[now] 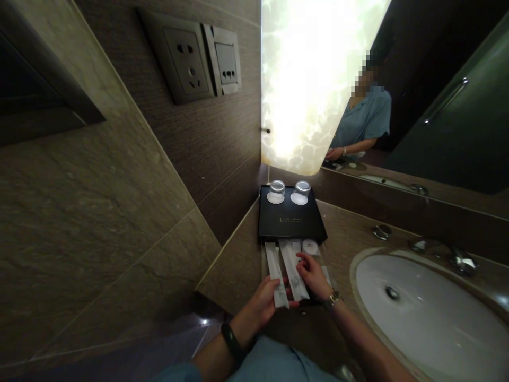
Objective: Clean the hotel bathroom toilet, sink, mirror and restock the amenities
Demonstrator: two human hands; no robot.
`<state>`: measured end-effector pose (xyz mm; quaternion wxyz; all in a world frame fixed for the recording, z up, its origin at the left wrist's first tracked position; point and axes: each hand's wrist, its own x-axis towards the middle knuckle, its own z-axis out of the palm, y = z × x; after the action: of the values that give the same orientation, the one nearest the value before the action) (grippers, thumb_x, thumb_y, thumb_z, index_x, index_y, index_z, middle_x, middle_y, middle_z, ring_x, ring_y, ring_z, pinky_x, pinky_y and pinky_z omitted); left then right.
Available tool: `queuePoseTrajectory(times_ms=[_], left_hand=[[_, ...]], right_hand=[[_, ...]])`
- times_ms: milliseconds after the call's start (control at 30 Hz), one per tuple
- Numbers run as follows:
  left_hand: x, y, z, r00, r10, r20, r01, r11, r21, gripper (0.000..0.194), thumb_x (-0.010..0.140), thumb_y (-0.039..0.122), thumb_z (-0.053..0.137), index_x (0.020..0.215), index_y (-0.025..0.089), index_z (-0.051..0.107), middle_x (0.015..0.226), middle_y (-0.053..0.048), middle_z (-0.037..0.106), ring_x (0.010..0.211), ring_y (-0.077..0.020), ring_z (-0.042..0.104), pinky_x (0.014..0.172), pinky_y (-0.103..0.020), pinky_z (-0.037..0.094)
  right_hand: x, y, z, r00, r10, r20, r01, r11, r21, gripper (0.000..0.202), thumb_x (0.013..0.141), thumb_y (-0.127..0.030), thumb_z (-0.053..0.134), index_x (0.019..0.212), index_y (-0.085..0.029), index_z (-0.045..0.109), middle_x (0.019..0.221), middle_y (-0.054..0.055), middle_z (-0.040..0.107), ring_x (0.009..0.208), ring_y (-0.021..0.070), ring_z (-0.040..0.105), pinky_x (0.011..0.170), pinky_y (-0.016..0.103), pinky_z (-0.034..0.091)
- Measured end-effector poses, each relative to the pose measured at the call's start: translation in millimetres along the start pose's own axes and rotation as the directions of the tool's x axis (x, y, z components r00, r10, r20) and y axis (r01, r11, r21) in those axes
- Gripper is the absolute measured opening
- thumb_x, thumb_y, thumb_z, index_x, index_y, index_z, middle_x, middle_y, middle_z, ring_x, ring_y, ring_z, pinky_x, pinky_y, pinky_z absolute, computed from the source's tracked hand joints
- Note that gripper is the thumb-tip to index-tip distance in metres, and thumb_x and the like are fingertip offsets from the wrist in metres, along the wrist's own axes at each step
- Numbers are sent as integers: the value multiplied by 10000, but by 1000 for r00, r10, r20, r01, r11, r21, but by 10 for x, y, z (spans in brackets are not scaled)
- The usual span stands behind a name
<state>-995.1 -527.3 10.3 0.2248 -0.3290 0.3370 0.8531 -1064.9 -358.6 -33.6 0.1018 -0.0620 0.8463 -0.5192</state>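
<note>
A black box (pixel 290 220) with lettering stands in the counter corner, its drawer pulled out towards me. Long white packets lie over the drawer. My left hand (pixel 264 300) holds the left white packet (pixel 277 273), its thumb on top near the lower end and its fingers partly hidden beneath. My right hand (pixel 313 273) rests over the wider white packet (pixel 293 270), fingers bent against its right edge. A round white item (pixel 310 246) sits in the drawer's back right part. Two upturned glasses (pixel 277 187) stand on white round coasters on the box.
To the right is a white oval sink (pixel 421 302) with a chrome faucet (pixel 461 262) behind it. A brown stone counter (pixel 338 223) surrounds it. Wall sockets (pixel 193 63) are at the upper left. A mirror (pixel 421 148) reflects a person in a blue top.
</note>
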Motion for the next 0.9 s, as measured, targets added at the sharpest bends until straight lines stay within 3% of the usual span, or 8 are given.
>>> queuePoseTrajectory(times_ms=[100,233,300,400,567,667,767,900], left_hand=[[-90,117,-47,994,53,-94,-48,997,56,262,858,24,495,1070,136,601,956,-70,710,787,-208,720,764,-419,620],[-260,113,-158,984,173,37,-176,977,122,319,789,55,580,1095,116,645,970,-107,734,896,-219,709,818,-340,581],[-326,80,-210,972,216,96,-226,967,115,413,736,80,642,1147,119,640,1104,-134,737,1015,-245,700,873,-328,560],[-373,44,-272,969,235,80,-243,963,114,585,672,88,691,1246,138,592,1333,-156,666,1145,-280,667,907,-334,547],[-298,23,-345,955,272,118,-289,941,174,684,676,94,716,1337,130,545,1392,-185,634,1191,-296,658,945,-342,539],[-174,28,-360,945,309,103,-326,902,283,799,694,91,734,1445,144,465,1499,-195,549,1228,-306,645,1013,-387,533],[-82,101,-385,910,403,98,-390,751,532,751,698,69,723,1420,160,538,1587,-182,450,1348,-342,557,1129,-479,460],[-92,301,-485,786,504,358,-562,343,753,392,734,113,722,1119,179,755,1486,-164,558,1408,-345,488,1232,-490,322]], right_hand=[[80,-188,-44,997,-76,30,82,953,-290,441,864,-216,418,1260,-118,587,826,66,685,780,214,662,751,328,527],[139,-529,141,966,-9,257,182,727,-662,492,853,-77,463,1331,-97,577,1103,171,733,1010,267,702,869,350,516],[162,-645,303,942,61,329,206,667,-716,445,878,-85,491,1308,-106,601,1130,185,736,1018,290,711,841,348,517],[176,-698,438,932,93,350,194,689,-699,435,954,-168,497,1383,-140,569,1095,154,758,1005,274,721,817,324,516],[103,-595,272,954,61,294,167,707,-687,422,1029,-196,398,1414,-192,570,1267,134,704,1136,235,677,913,310,495],[47,-524,227,935,37,352,259,607,-751,418,1006,-210,447,1394,-259,597,1205,113,700,989,243,712,780,309,509],[33,-488,270,907,36,420,345,511,-788,339,987,-230,485,1257,-284,683,1084,98,699,866,248,719,660,295,481],[58,-492,296,907,12,420,358,504,-787,289,977,-182,476,1081,-240,740,1058,115,680,853,237,705,668,300,471]])
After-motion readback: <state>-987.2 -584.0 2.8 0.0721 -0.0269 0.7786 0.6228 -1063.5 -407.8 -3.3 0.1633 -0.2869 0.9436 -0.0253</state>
